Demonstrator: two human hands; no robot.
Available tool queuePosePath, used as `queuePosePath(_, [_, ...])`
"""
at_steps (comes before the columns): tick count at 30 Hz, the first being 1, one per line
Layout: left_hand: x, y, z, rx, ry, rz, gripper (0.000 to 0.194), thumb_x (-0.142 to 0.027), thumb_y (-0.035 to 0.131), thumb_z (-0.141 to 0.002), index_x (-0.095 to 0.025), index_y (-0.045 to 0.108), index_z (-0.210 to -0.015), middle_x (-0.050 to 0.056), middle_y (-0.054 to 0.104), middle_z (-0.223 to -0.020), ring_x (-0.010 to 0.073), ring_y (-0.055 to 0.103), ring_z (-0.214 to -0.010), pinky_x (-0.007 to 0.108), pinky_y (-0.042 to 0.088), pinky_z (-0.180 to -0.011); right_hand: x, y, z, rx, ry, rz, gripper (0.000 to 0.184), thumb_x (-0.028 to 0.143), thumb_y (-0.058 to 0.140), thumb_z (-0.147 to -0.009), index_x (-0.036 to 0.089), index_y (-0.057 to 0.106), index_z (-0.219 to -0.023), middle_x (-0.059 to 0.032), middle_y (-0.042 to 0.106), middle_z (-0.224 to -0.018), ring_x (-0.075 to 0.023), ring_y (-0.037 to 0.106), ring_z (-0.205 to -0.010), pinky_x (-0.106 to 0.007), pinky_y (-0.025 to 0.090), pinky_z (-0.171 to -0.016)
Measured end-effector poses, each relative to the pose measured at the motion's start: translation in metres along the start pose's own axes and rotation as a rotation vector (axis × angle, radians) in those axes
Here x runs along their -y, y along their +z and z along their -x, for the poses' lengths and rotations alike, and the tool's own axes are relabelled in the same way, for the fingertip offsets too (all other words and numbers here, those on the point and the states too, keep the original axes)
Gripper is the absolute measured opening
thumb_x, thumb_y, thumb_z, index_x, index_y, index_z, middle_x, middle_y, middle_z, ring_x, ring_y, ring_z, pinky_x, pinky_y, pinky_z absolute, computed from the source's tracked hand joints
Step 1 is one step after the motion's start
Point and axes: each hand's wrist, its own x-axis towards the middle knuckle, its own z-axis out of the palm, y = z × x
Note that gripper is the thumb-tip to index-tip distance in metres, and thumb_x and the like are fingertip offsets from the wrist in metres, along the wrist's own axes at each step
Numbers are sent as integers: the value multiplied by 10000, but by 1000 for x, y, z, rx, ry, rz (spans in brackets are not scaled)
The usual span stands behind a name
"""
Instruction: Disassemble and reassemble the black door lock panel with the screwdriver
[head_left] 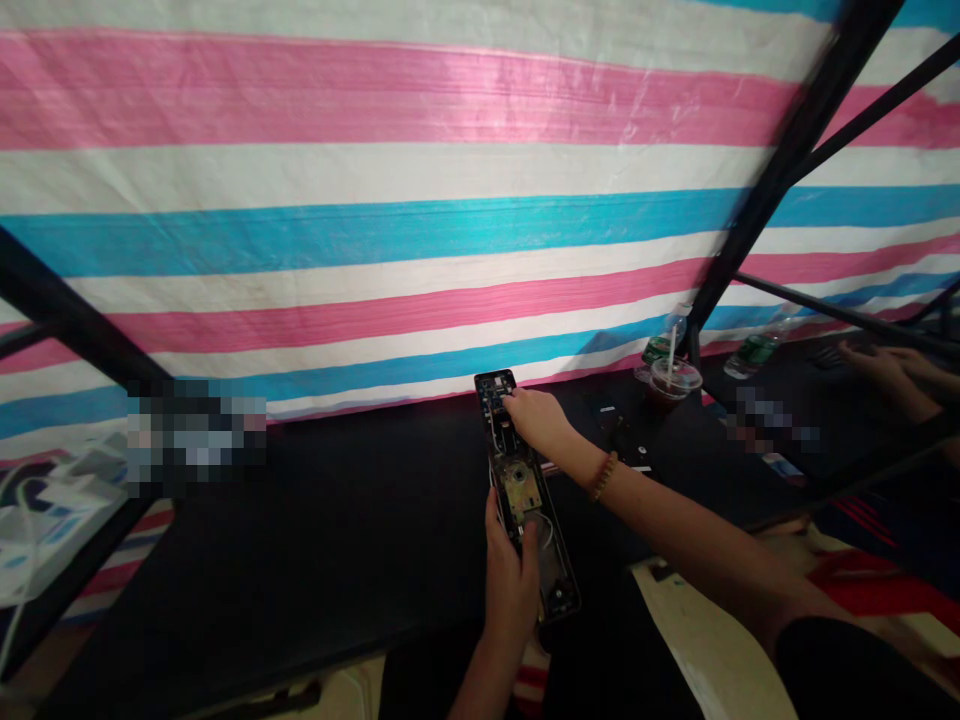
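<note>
Pink, white and blue striped sheeting [420,235] fills the wall side, creased and sloping behind our bench. Black metal frame bars [757,190] cut across it on both sides. We've got a matte black tabletop [337,530] with a straight front edge. Our long, dark open housing [555,570] lies lengthwise near the middle of it, far end close to the sheeting: circuit board at that end, brass-toned plate mid-length, thin white wires looping alongside. Our left hand [510,575] is closed around its near half, thumb over the inside, fingers along the left edge. Our right hand [541,425] is curled, thumb and finger close together at the board; can't tell if they pinch anything. Beaded bracelet [604,476] on that wrist. Small dark parts [622,435] sit just right of the housing. Further right: lidded cup [675,378] with a straw, one clear bottle [657,350] beside it, second bottle [754,352] tilted beyond the frame bar. Both have green labels, text too small to read. Another person's hands [892,368] at far right. White boxy items [56,530] with cables at far left; patches by them and at right are pixelated, unreadable.
</note>
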Motion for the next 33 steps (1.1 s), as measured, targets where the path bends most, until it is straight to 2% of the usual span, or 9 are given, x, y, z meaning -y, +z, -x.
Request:
queuePosePath(6, [-1,0,1,16,-35,-14,674,-449,453,-1008,-175,207,-1572,184,364,-1607,280,404,-1468,449,354,-1194,3,-5,-6,20,-57,21,179,131,539,-963,88,705,-1015,-207,737,-1025,-284,737,-950,-333,565,-795])
queuePosePath(13, [4,0,0,11,-25,-14,670,-437,458,-1010,-172,215,-1575,184,358,-1614,281,390,-1478,456,346,-1200,-5,-3,-5,35,-132,17,215,92,482,-978,105,690,-1031,-193,726,-1071,-278,717,-987,-337,548,-809])
queuePosePath(17, [4,-1,0,26,-18,-10,670,-440,483,-1001,-175,246,-1569,185,404,-1587,289,424,-1456,457,370,-1183,-7,6,-3,26,-130,-8,225,130,457,-998,118,668,-1074,-180,711,-1106,-261,691,-1017,-319,525,-826])
queuePosePath(23, [3,1,-1,-34,-27,34,674,-454,505,-990,-172,262,-1552,207,445,-1549,297,486,-1408,468,405,-1152,-16,8,1,-19,-76,-50,228,181,459,-1002,159,664,-1101,-141,684,-1109,-233,661,-981,-304,498,-829])
queuePosePath(26, [3,2,-1,-43,-29,70,679,-458,483,-1002,-172,222,-1560,207,445,-1547,284,474,-1419,466,384,-1167,-12,9,15,-129,-39,-106,231,209,479,-995,167,687,-1088,-141,643,-1181,-245,599,-1078,-342,466,-934])
queuePosePath(29, [4,2,-1,-37,-39,77,672,-472,454,-1012,-172,206,-1559,209,440,-1547,277,473,-1420,461,383,-1169,2,22,34,-284,-15,-265,168,242,579,-946,188,717,-1025,-134,559,-1352,-286,477,-1247,-421,405,-1030])
queuePosePath(33, [4,1,-1,-35,-27,59,645,-473,430,-1019,-177,216,-1551,202,407,-1571,272,440,-1443,464,362,-1184,22,47,46,-279,35,-413,92,207,653,-881,207,735,-923,-108,407,-1549,-344,273,-1445,-523,333,-1081])
